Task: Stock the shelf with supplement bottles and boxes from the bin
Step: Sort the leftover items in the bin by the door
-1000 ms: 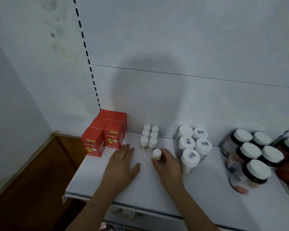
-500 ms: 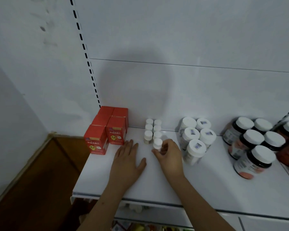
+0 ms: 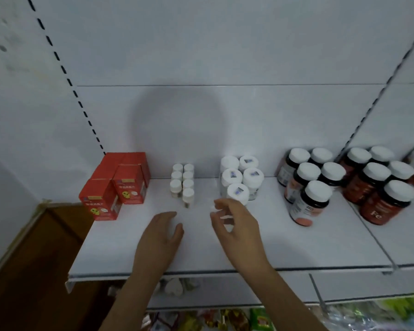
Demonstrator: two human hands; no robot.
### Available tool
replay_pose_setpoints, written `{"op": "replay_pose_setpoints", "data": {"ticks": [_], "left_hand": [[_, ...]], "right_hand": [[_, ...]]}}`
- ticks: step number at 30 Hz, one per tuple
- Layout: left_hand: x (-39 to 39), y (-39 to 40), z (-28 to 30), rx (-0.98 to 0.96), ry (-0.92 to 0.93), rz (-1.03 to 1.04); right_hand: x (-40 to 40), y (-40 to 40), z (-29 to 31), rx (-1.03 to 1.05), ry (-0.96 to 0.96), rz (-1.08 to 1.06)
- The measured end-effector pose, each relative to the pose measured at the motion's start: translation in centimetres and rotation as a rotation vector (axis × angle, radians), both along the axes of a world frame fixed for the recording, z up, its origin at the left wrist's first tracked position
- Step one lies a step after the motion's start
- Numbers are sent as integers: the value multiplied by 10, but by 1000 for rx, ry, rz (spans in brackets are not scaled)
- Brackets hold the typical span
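A white shelf (image 3: 296, 249) runs along a pale back panel with slotted uprights, a brown floor at the left and bright packets on the level beneath. At the shelf's left end stand red boxes (image 3: 116, 185) in two rows, printed with yellow figures. Just right of them, small vials (image 3: 183, 183) with white caps form two tight columns, the front one (image 3: 188, 198) standing at the head of the right column. Farther right is a cluster of white-lidded jars (image 3: 242, 180), then dark bottles (image 3: 308, 185) with white caps and pale labels, then red-brown bottles (image 3: 378, 185) past a divider. The left hand (image 3: 161, 235) rests flat on the shelf, fingers together. The right hand (image 3: 234, 223) hovers near the front vial with fingers loosely curled, holding nothing.
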State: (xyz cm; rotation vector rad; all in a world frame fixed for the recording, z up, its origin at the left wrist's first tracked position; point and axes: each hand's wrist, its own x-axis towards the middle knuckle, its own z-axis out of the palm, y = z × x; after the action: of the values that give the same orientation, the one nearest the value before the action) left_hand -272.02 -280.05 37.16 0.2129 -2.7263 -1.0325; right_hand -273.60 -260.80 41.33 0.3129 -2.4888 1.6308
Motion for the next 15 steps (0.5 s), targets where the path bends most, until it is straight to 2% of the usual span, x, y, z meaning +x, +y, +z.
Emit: {"op": "replay_pose_setpoints", "data": {"ticks": [3,6,11,15], "left_hand": [[13,70,24,95,140,9],[18,151,46,101,249,-139],[33,300,67,53,273,-431],[50,420,59,-13,269,-668]], "right_hand": [[14,64,27,-6,132,-58],[28,144,47,26,200,-173],[69,301,63,141,253,-393],[118,425,67,235,205,-576]]}}
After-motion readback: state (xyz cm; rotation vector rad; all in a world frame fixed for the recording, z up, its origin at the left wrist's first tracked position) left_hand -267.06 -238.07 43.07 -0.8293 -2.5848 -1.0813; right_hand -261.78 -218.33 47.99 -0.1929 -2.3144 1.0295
